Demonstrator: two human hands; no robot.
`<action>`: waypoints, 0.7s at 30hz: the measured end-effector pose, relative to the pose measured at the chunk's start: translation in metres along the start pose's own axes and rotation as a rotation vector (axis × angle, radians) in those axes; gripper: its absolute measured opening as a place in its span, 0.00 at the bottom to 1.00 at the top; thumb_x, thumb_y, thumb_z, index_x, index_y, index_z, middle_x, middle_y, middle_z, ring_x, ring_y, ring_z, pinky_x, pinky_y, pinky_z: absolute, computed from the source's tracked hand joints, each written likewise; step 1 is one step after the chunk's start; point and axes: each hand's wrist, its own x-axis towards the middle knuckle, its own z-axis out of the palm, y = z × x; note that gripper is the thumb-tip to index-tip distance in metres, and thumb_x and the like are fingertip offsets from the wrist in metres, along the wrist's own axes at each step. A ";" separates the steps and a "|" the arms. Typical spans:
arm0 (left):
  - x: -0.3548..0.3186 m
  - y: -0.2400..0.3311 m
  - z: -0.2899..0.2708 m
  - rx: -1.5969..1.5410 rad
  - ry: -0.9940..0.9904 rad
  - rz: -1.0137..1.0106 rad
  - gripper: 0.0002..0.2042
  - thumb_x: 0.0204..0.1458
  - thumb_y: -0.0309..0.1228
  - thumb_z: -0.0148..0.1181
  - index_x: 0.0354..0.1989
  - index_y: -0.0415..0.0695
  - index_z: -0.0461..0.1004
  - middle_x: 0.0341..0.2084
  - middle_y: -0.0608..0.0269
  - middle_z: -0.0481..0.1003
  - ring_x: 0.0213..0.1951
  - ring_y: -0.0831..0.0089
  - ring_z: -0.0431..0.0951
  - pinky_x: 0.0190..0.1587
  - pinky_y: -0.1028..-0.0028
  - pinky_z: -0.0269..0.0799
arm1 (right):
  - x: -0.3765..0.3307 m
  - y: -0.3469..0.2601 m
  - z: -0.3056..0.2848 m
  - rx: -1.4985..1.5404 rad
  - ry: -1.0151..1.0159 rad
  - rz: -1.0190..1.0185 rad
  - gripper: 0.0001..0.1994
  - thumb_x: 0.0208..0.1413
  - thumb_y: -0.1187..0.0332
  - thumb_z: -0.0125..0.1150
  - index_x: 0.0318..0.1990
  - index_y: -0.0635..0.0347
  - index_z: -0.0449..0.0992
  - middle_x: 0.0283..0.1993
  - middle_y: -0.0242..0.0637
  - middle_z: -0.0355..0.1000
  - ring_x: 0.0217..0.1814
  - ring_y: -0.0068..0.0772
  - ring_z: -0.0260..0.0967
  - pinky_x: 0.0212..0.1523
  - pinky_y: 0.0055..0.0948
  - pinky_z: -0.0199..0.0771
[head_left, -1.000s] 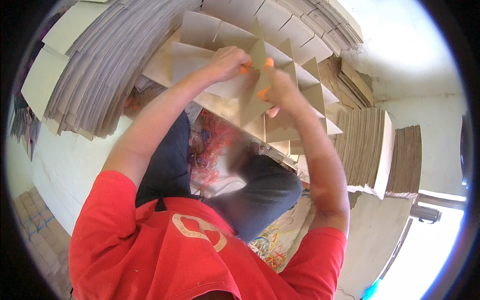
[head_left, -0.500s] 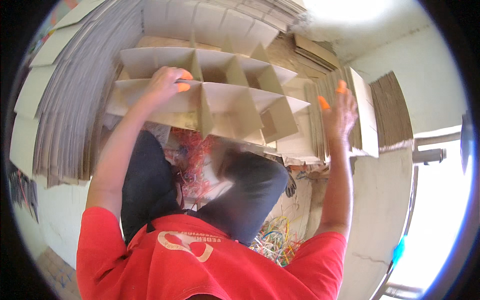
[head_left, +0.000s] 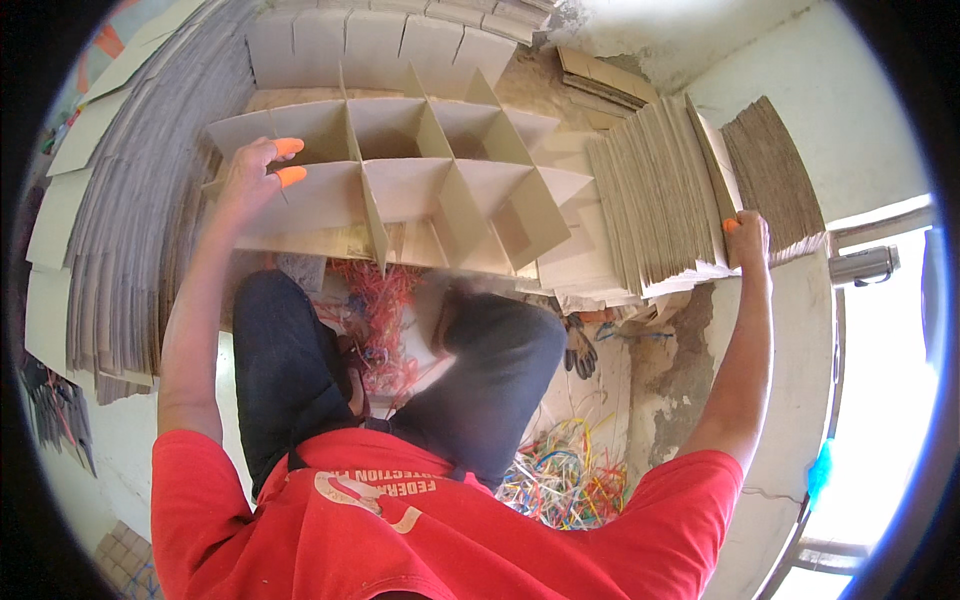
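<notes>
My L hand (head_left: 262, 175) is at the L end of the card divider (head_left: 405, 180), thumb & one finger in orange tips (head_left: 290, 147), spread w/ a clear gap btwn; can't tell if it touches the card. My R hand (head_left: 747, 240) is well off to the R, drawn in narrow at the near end of a pale card (head_left: 714, 160), orange tip against its edge; can't tell if it's pinched.

Divider stands upright on the bench (head_left: 310, 242), in front of me: two long strips w/ three cross strips slotted thru, making open cells. Behind it I've got slotted cards (head_left: 380, 45) propped up. Pale card is at the R end of a card stack (head_left: 645, 200); a darker stack (head_left: 775, 180) sits just R of that. Tall stack (head_left: 150, 210) on the L side, edges fanned. Few flat boards (head_left: 605, 78) nr the back R corner.

Below bench, red strips (head_left: 375, 340) btwn the legs in dark trousers (head_left: 290, 370), multi-col. strips (head_left: 570, 475) lower R, dark glove (head_left: 580, 350) nr R knee. Red shirt (head_left: 430, 530) fills bottom of my view.
</notes>
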 end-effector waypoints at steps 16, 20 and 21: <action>-0.029 -0.053 -0.031 0.256 0.163 0.103 0.20 0.38 0.34 0.73 0.43 0.44 0.80 0.34 0.55 0.78 0.41 0.58 0.77 0.44 0.63 0.71 | -0.028 -0.219 -0.078 0.442 0.439 -0.224 0.25 0.54 0.80 0.60 0.60 0.53 0.69 0.50 0.39 0.76 0.42 0.27 0.75 0.38 0.29 0.75; -0.027 -0.059 -0.014 0.230 0.138 0.056 0.13 0.40 0.33 0.70 0.36 0.45 0.81 0.31 0.55 0.78 0.38 0.56 0.75 0.44 0.61 0.68 | -0.046 -0.324 -0.092 1.208 0.105 -0.404 0.31 0.49 0.84 0.63 0.64 0.66 0.64 0.55 0.42 0.73 0.50 0.22 0.72 0.46 0.22 0.76; -0.026 -0.061 -0.010 0.193 0.117 0.047 0.11 0.41 0.32 0.69 0.35 0.45 0.81 0.30 0.55 0.78 0.37 0.57 0.75 0.44 0.60 0.67 | -0.054 -0.349 -0.093 1.274 0.041 -0.421 0.32 0.48 0.84 0.63 0.64 0.67 0.63 0.56 0.43 0.72 0.50 0.23 0.72 0.47 0.22 0.76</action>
